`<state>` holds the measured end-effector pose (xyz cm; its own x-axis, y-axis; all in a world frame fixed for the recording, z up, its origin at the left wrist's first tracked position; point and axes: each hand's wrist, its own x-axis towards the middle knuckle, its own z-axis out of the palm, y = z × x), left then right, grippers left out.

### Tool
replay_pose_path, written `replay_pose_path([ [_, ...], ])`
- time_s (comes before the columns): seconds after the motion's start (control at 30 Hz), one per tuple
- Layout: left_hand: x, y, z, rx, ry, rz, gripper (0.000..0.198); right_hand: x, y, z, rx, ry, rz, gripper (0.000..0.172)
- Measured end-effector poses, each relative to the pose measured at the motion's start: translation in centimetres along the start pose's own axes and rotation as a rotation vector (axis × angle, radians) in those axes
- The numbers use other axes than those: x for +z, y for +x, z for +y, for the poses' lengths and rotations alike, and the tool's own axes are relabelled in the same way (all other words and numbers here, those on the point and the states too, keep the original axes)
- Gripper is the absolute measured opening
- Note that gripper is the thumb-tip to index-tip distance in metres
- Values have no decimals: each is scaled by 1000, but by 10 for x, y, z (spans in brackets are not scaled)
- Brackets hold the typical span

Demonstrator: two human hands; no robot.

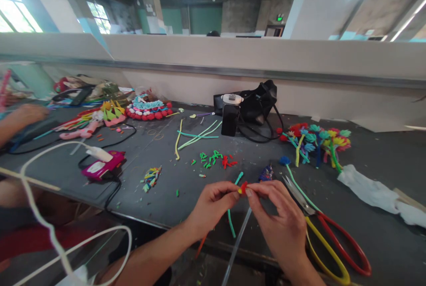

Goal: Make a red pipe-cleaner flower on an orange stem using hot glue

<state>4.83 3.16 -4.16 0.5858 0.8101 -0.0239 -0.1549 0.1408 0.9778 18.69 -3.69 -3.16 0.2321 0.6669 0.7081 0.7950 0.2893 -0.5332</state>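
Note:
My left hand [215, 204] and my right hand [281, 210] meet over the table's front edge. Their fingertips pinch a small red-and-yellow fuzzy piece [244, 187], partly hidden by the fingers. Beneath them lies a green chenille stem [230, 223], and a clear rod [237, 246] sticks out past the edge. Scissors [310, 210] with red and yellow handles rest beside my right hand, blades apart. A blue-tipped green stem [296, 179] runs behind them. Beyond my hands are cut red bits [229, 162] and green bits [210, 158].
A chenille flower bunch [319, 139] lies at right. Further back are a phone [230, 120], a black bag [259, 102] and long stems [199, 135]. Left are mixed cut bits [151, 178], a magenta power socket [104, 166], a pink glue gun [83, 131], a white cable [43, 221] and another person's hand [31, 113].

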Motion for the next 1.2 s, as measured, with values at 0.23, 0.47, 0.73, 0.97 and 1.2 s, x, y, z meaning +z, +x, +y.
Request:
replay_pose_path([
  [0.23,-4,3,1,-99,-94,22,23,-20,5,12,61,-120,60,14],
  [0.47,-10,8,7,-109,-221,38,22,-53,2,56,314,-386,-40,23],
  [0.73,-11,9,7,-117,-297,38,20,-57,-16,91,424,-525,-293,29],
  [0.97,-12,11,6,-142,-410,28,20,-23,-28,93,154,-823,-383,37],
  [1.2,-14,10,6,-200,-484,8,16,-4,-20,87,325,-851,-509,48],
])
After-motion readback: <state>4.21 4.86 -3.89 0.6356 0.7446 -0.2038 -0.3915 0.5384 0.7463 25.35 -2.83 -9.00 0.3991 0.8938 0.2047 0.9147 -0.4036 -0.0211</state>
